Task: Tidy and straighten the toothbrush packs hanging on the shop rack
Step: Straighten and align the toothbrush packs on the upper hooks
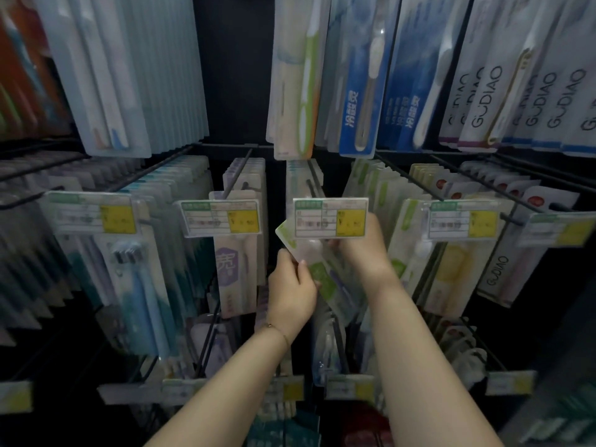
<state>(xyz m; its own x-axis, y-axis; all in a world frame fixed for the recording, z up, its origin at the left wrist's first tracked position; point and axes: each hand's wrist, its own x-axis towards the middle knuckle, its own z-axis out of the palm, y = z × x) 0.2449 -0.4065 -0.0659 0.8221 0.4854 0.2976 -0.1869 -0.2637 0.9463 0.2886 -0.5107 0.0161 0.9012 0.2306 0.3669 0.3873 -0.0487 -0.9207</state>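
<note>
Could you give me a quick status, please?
Left hand and right hand hold the green toothbrush pack, tilted. Price tag overlaps its top.

The tilted toothbrush pack [317,272] is green and white; the price tag [330,217] above has a yellow patch.

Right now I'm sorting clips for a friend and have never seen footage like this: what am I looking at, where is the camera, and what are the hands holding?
No machine here: a person wears one wide-angle camera on the head, looking forward and down, so both forearms show. Ahead is a shop rack of wire hooks hung with rows of toothbrush packs, each row fronted by a price tag. The left hand, a thin bracelet at its wrist, grips a green-and-clear pack by its edge, thumb on the front. The right hand holds the same pack higher up, partly behind a tag. The pack is tilted, its top leaning left.
</note>
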